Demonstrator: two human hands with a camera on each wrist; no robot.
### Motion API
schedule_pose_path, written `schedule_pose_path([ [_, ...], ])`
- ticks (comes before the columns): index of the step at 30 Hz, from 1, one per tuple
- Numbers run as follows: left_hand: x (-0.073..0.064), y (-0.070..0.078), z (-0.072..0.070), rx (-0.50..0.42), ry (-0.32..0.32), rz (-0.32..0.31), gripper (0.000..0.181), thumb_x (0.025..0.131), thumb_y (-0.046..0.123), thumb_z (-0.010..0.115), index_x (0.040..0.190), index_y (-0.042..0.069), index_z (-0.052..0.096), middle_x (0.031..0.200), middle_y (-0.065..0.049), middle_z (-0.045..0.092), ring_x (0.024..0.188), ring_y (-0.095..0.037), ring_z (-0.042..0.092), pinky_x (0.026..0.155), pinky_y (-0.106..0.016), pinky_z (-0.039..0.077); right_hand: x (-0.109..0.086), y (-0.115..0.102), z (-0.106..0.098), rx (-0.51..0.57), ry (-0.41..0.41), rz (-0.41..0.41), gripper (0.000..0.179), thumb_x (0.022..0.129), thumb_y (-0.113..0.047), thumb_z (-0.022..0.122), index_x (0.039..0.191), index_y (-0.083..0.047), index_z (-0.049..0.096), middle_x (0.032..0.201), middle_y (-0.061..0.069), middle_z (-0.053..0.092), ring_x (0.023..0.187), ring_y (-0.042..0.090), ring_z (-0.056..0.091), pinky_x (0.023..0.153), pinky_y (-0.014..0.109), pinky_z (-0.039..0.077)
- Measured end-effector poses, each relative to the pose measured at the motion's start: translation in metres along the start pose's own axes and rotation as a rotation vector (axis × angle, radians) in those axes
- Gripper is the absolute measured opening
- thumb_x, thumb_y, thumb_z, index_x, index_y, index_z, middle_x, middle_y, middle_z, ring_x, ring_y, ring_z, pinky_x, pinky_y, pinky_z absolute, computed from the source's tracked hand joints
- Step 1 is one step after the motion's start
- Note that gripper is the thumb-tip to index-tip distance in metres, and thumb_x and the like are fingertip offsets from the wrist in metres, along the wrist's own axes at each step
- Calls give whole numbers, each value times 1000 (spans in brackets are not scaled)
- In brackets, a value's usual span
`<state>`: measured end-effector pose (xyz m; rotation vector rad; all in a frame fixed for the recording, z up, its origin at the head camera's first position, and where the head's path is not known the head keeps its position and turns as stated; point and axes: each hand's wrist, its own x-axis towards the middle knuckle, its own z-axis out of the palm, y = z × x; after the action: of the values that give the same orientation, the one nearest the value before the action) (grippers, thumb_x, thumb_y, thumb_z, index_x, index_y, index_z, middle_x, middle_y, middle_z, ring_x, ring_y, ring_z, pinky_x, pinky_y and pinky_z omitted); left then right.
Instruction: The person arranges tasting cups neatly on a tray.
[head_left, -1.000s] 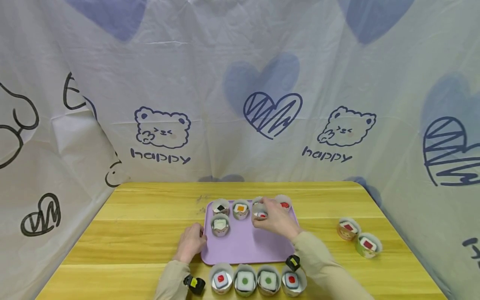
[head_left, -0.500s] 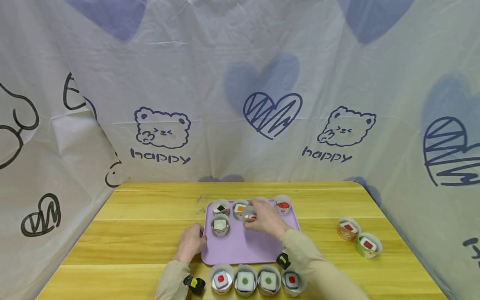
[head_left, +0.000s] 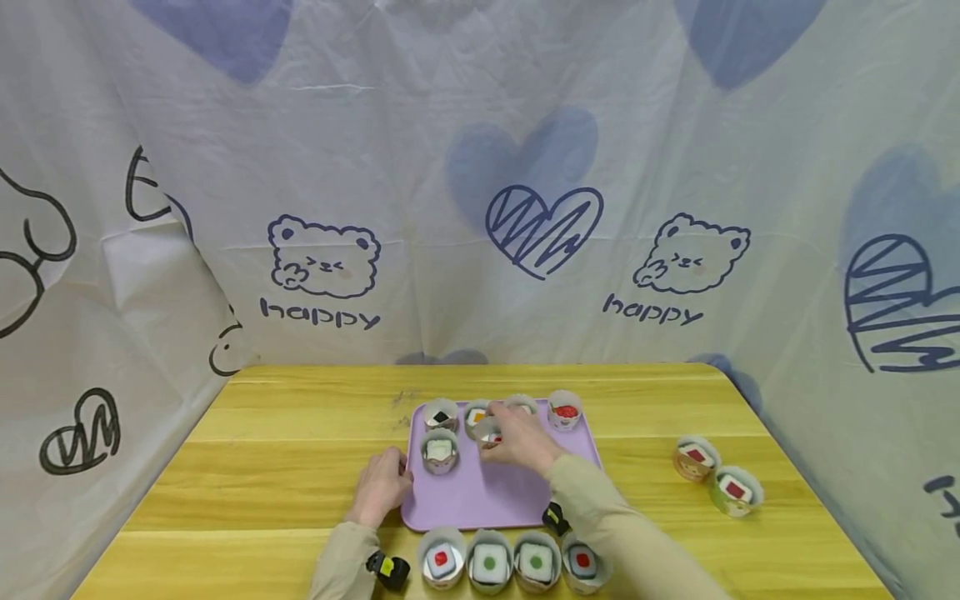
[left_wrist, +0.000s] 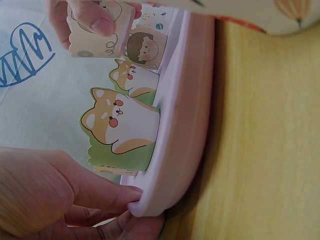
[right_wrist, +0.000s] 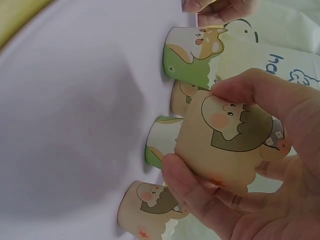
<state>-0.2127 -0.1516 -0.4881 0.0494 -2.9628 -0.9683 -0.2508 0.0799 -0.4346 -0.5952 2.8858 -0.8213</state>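
Observation:
My right hand (head_left: 519, 439) grips a paper baking cup (right_wrist: 235, 135) printed with a cartoon girl, thumb on one side and fingers on the other. The cup hangs above the lilac tray (head_left: 487, 500), just in front of the back row; something white with a red top shows inside. At the tray's left edge, my left hand (head_left: 380, 489) pinches the rim. Nearest that hand on the tray stand a dog-print cup (left_wrist: 122, 122) with a pale block and, behind it, a cup (head_left: 441, 415) with a black-marked block.
Along the tray's back stand other filled cups, including an orange-topped one (head_left: 476, 418) and a red-filled one (head_left: 564, 411). Several cups (head_left: 490, 562) line the tray's front side. Two cups (head_left: 736, 490) sit to the right on the wooden table (head_left: 247, 500). A printed curtain (head_left: 450, 167) hangs behind.
Carrying the cup, my right hand has moved left over the tray, exposing the red-filled cup at the back right. My left hand stays at the tray's edge.

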Motion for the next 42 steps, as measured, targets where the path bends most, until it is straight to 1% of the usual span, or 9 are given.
schedule_pose_path([
  [4,0,0,0,-4,-4,-6,12,87,3,63,96,-5,66,84,-13,65,75,-23,58,66,-35,48,2,-2,4,-2,-26,3,67,76,-20,85,132,0,54,124,23,64,116,42,60,99,60,49],
  [11,0,0,-1,-6,-9,-15,12,88,3,63,96,-5,66,84,-13,65,75,-23,57,66,-34,47,6,-5,8,-38,-48,-14,67,75,-17,85,133,1,55,121,23,65,114,41,60,98,61,48],
  [14,0,0,-1,-4,-11,-14,12,88,4,63,96,-5,66,84,-14,65,75,-24,57,66,-35,47,7,-7,9,-65,-59,-19,63,74,-15,84,129,-1,58,117,20,67,109,37,62,95,57,50],
  [18,-1,0,-1,-5,-8,-10,12,87,3,63,96,-5,66,84,-14,65,75,-24,58,67,-35,48,10,-8,11,-104,-64,-34,55,71,-12,83,120,-3,61,107,15,68,94,28,63,83,47,54],
  [21,0,0,0,-6,-4,-10,12,87,3,63,96,-4,66,84,-13,65,75,-23,57,67,-35,48,12,-8,12,-130,-64,-40,47,70,-11,83,113,-5,62,99,12,68,87,24,62,77,42,53],
  [24,0,-1,0,-6,0,-8,12,87,3,63,95,-5,66,83,-14,65,74,-23,57,67,-35,48,13,-8,13,-141,-66,-34,42,70,-10,82,107,-7,62,94,9,66,83,21,60,73,38,51],
  [28,0,-1,1,-10,-4,-18,12,88,3,63,97,-5,66,85,-14,65,75,-23,57,67,-35,48,14,-8,13,-146,-67,-23,40,70,-10,82,105,-8,61,93,8,65,82,20,59,71,36,51],
  [35,1,-1,0,-7,-10,-11,13,88,3,62,97,-5,66,85,-14,65,75,-24,57,67,-35,48,14,-8,14,-155,-68,-15,36,70,-10,80,101,-9,61,91,7,64,81,21,58,71,38,49],
  [42,1,0,0,-14,-15,-23,14,88,3,63,98,-5,65,86,-14,65,76,-24,58,67,-35,49,14,-7,17,-167,-63,-14,36,71,-11,80,101,-10,61,94,9,66,85,24,61,78,45,52],
])
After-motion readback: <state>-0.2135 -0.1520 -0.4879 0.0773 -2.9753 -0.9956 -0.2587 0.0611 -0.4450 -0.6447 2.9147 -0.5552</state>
